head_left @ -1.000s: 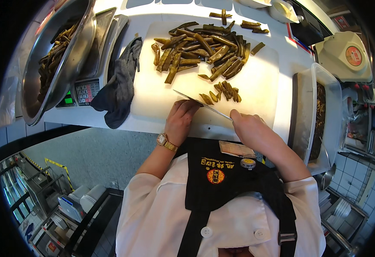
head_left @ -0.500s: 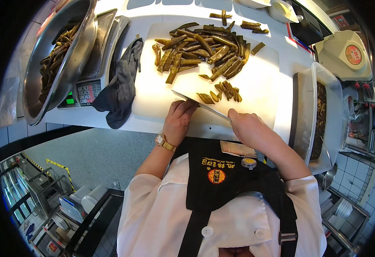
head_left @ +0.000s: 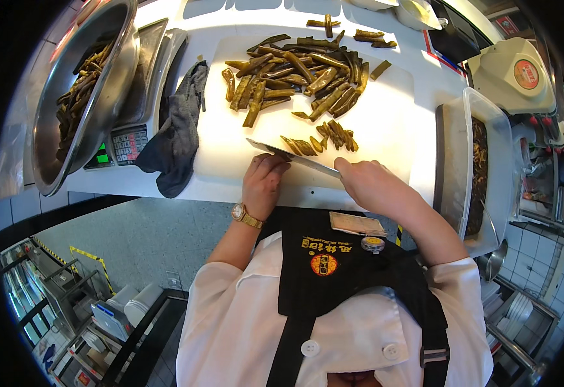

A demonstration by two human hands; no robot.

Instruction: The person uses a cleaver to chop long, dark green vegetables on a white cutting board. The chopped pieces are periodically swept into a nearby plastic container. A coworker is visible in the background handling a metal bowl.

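Observation:
My right hand (head_left: 372, 184) grips the handle of a kitchen knife (head_left: 307, 165), whose blade slants up to the left across the near part of a white cutting board (head_left: 385, 138). Just below the blade, the curled fingers of my left hand (head_left: 264, 180) hold a dark pickled vegetable strip (head_left: 283, 156), mostly hidden by fingers and knife. Against the blade's far side lies a row of short slanted slices (head_left: 298, 146), with a second cluster of slices (head_left: 338, 135) to its right. Beyond them is a heap of glossy olive-brown pickled vegetable strips (head_left: 307, 74).
On the left, a steel bowl (head_left: 48, 145) of similar strips stands by a scale (head_left: 129, 143); a dark cloth (head_left: 177, 138) lies against the board. At right is a clear plastic tub (head_left: 507, 168) with dark contents. A beige machine (head_left: 511, 77) stands behind it.
The row of slices against the blade has grown toward the left. The knife and my left hand have shifted slightly left. The whole view has moved a little.

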